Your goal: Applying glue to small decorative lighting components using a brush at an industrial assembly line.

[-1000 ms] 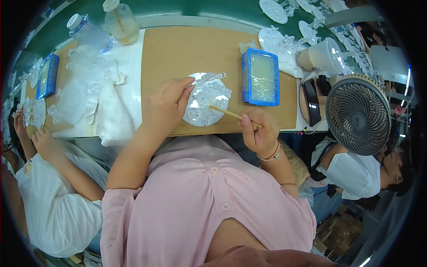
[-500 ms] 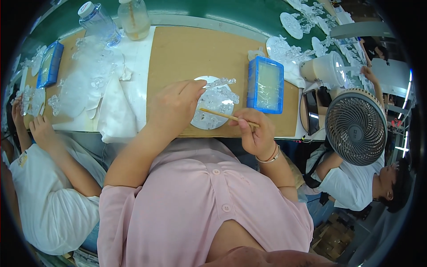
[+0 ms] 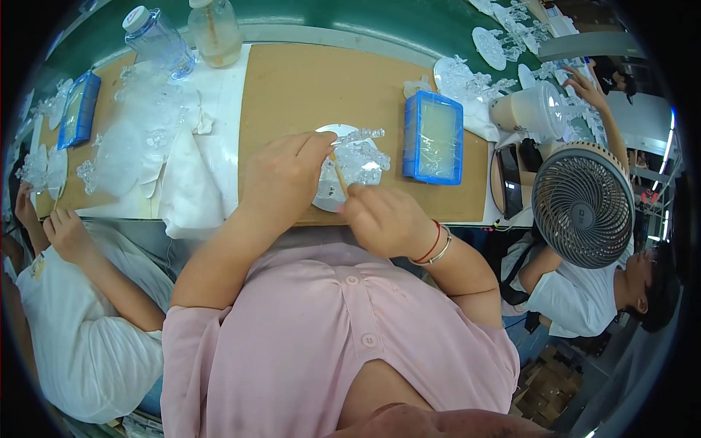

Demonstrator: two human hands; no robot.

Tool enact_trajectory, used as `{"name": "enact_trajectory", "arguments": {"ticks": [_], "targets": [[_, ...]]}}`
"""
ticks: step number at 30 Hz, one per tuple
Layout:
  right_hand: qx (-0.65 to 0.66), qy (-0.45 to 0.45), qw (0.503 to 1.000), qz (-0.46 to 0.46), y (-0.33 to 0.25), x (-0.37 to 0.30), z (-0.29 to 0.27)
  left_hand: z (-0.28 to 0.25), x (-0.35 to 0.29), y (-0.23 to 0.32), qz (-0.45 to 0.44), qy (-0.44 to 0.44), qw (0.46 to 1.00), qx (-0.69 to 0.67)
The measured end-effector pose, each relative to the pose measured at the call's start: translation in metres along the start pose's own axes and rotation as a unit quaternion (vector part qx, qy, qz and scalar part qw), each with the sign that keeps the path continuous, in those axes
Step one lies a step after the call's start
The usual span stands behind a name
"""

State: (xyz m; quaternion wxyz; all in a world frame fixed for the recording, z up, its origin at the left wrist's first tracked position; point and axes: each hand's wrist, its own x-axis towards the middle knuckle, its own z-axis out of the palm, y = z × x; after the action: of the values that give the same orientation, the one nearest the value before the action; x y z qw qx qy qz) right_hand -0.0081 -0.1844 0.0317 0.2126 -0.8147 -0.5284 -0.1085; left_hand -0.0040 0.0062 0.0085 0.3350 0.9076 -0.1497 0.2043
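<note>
A round white disc (image 3: 328,198) with clear, knobbly plastic pieces on it lies on the brown cardboard before me. My left hand (image 3: 286,171) reaches over its left side, fingers pinched at the end of a clear bumpy plastic piece (image 3: 365,135); the fingertips partly hide that end. Between the fingers of my right hand (image 3: 391,220) is a thin wooden stick (image 3: 340,175), slanting up to the left. Its tip meets the clear piece close to my left fingertips; whether it touches them I cannot tell.
Right of the disc stands a blue-rimmed tray (image 3: 434,139), with a lidded plastic cup (image 3: 529,113) and a round fan (image 3: 584,206) beyond. Two bottles (image 3: 216,33) stand at the back left. A white cloth (image 3: 191,182) hangs over the edge. People sit on both sides.
My right hand has moved left and turned, so the stick now points upward, its tip near my left fingertips. My left hand has stayed nearly still.
</note>
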Motion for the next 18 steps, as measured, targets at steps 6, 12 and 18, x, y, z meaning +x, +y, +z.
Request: {"name": "enact_trajectory", "arguments": {"ticks": [6,12,18], "targets": [[0.071,0.107,0.970,0.208,0.017,0.002,-0.009,0.003,0.001,0.002,0.016,0.011,1.000,0.014],[0.083,0.103,0.964,0.232,0.013,-0.015,-0.024,0.006,0.002,0.001,0.019,0.018,0.999,0.025],[0.129,0.097,0.958,0.238,0.014,-0.038,-0.033,0.004,0.004,0.002,0.022,0.017,0.999,0.036]]}}
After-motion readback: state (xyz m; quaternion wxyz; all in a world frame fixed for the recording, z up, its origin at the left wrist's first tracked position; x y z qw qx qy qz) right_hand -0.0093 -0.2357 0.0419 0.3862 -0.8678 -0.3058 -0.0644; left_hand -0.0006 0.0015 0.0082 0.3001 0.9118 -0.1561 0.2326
